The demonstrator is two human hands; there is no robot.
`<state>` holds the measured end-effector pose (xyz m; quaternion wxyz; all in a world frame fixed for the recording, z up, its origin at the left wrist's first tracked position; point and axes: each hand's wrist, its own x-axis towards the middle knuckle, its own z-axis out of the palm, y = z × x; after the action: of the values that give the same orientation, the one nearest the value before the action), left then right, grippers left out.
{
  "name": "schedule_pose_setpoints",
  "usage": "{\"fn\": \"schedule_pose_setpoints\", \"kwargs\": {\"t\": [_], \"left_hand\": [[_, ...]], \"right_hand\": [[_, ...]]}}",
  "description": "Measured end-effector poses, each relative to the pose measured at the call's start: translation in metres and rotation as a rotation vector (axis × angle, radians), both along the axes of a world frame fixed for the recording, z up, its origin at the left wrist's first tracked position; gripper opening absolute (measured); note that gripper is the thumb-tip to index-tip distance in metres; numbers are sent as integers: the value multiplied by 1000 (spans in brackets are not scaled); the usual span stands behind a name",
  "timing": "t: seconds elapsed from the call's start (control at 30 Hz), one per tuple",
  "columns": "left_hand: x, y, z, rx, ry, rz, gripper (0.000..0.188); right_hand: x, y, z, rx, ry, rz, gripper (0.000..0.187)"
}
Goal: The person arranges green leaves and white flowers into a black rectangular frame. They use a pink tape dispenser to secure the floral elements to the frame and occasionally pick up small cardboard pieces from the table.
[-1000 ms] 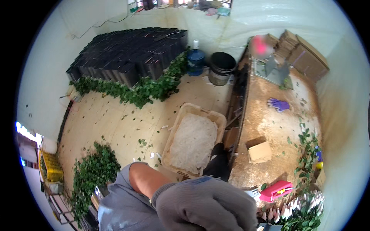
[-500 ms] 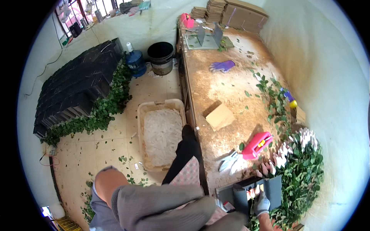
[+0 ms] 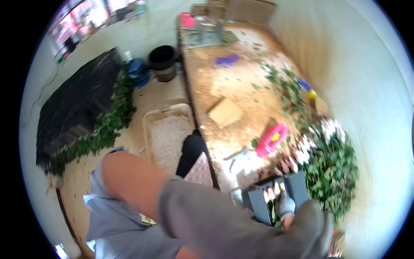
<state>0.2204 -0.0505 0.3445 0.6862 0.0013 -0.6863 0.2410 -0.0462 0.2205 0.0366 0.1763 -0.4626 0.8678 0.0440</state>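
My left arm crosses the lower picture close to the camera. Its forearm is bare, and my left hand (image 3: pixel 241 224) wears a large grey glove; what its fingers do is hidden by blur. My right hand (image 3: pixel 284 205), in a light glove, reaches into a black tray (image 3: pixel 258 200) at the near edge of the wooden worktable (image 3: pixel 241 82). Small plants stand in that tray. Whether the right hand grips anything is unclear.
On the table lie a pink tool (image 3: pixel 271 139), a cardboard piece (image 3: pixel 225 111), a purple glove (image 3: pixel 227 60) and a heap of green cuttings (image 3: pixel 332 172). On the floor to the left are a tub of pale granules (image 3: pixel 168 134), a black bucket (image 3: pixel 161 58), a blue bottle (image 3: pixel 137 71) and stacked black trays (image 3: pixel 73 108).
The view has swung right, from the floor toward the table. My left arm stays raised near the camera. The right hand at the black tray has come into view.
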Motion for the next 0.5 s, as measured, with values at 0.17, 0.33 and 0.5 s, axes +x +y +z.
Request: {"fn": "schedule_pose_setpoints", "kwargs": {"t": [0.17, 0.33, 0.5], "left_hand": [[21, 12, 6, 144, -412, -198, 32], [-5, -14, -37, 412, -834, -334, 18], [-111, -28, -166, 551, -1186, -627, 26]], "right_hand": [[-1, -17, 5, 36, -31, -2, 31], [-3, -11, 22, -72, -94, -50, 24], [1, -19, 20, -59, -74, -50, 20]]}}
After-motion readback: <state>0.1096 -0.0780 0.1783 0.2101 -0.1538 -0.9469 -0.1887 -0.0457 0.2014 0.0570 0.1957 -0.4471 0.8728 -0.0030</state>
